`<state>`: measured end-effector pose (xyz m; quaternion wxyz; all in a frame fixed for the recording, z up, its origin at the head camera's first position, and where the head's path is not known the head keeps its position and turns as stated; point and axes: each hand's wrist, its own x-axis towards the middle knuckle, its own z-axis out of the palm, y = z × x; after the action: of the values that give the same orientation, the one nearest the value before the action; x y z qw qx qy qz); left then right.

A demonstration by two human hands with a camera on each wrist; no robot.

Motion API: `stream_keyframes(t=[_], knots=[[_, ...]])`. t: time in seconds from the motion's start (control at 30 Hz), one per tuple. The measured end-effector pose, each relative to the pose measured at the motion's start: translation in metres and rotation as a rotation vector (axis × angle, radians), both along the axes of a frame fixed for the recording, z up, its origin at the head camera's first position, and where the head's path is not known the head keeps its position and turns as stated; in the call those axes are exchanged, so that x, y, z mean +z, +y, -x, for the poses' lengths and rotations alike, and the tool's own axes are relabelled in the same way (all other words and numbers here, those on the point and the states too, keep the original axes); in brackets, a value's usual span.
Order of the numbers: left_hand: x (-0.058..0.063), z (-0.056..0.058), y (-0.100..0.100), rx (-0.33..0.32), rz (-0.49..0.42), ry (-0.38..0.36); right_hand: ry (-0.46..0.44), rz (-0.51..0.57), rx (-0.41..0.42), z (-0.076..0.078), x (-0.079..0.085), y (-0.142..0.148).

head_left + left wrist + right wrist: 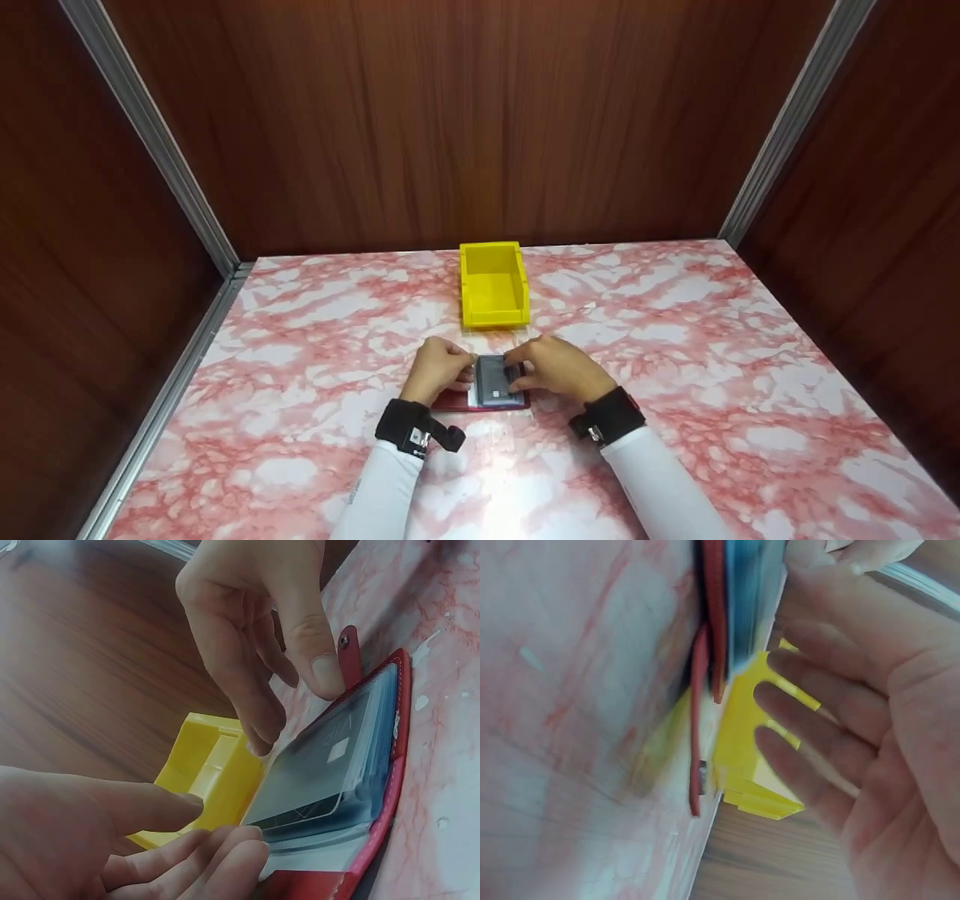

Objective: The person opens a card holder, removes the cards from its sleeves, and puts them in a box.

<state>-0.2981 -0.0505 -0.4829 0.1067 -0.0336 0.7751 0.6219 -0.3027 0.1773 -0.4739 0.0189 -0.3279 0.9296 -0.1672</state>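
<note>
A red card holder (516, 407) lies unfolded on the table, its clear plastic sleeves stacked at the right side. In the top sleeve is a dark grey card (493, 379) with a pale chip-like square. My left hand (441, 369) is at the holder's left part; in the left wrist view its loosely bent fingertips lie by the sleeves' edge, with nothing seen between thumb and fingers. My right hand (559, 367) is over the holder's right side, with thumb and fingers spread apart; in the right wrist view its fingers (817, 712) look relaxed and hold nothing.
A yellow open-front bin (495, 292) stands just beyond the card holder. The holder's red snap strap (349, 656) sticks out at its right side. Brown wood-grain panels (420, 120) enclose the back and sides of the pink-and-white marbled table (315, 337).
</note>
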Motion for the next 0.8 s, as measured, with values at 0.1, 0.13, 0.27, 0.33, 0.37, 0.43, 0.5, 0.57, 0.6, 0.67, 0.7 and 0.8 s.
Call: stream_keyframes(t=[0.1, 0.13, 0.27, 0.33, 0.37, 0.43, 0.5, 0.57, 0.6, 0.67, 0.7, 0.8], knots=[[-0.003, 0.000, -0.001, -0.008, -0.007, 0.000, 0.013, -0.013, 0.010, 0.000, -0.001, 0.000], [-0.004, 0.001, -0.001, -0.012, -0.009, -0.001, 0.017, -0.017, 0.007, 0.000, -0.002, 0.000], [-0.007, 0.001, 0.000, -0.029, -0.001, -0.010, 0.032, -0.022, 0.002, 0.000, -0.003, 0.000], [-0.009, 0.001, 0.000, -0.035, 0.011, -0.022, 0.035, -0.009, 0.007, 0.000, -0.003, -0.001], [-0.010, 0.001, 0.000, -0.037, 0.018, -0.027, 0.042, -0.007, 0.011, -0.001, -0.003, -0.001], [-0.011, 0.002, 0.001, -0.037, 0.026, -0.041, 0.057, -0.004, 0.025, -0.001, -0.003, -0.002], [-0.012, 0.002, 0.001, -0.039, 0.035, -0.049, 0.069, -0.003, 0.041, -0.001, -0.003, -0.003], [-0.013, 0.002, 0.001, -0.047, 0.037, -0.053, 0.076, -0.009, 0.045, -0.002, -0.003, -0.004], [-0.013, 0.002, 0.001, -0.053, 0.039, -0.054, 0.075, -0.010, 0.042, -0.002, -0.003, -0.004], [-0.013, 0.002, 0.001, -0.065, 0.049, -0.051, 0.068, -0.009, 0.027, -0.002, -0.004, -0.004], [-0.013, 0.002, 0.001, -0.069, 0.053, -0.053, 0.065, -0.009, 0.018, -0.002, -0.004, -0.004], [-0.013, 0.002, 0.000, -0.075, 0.076, -0.046, 0.061, -0.006, 0.000, -0.003, -0.004, -0.004]])
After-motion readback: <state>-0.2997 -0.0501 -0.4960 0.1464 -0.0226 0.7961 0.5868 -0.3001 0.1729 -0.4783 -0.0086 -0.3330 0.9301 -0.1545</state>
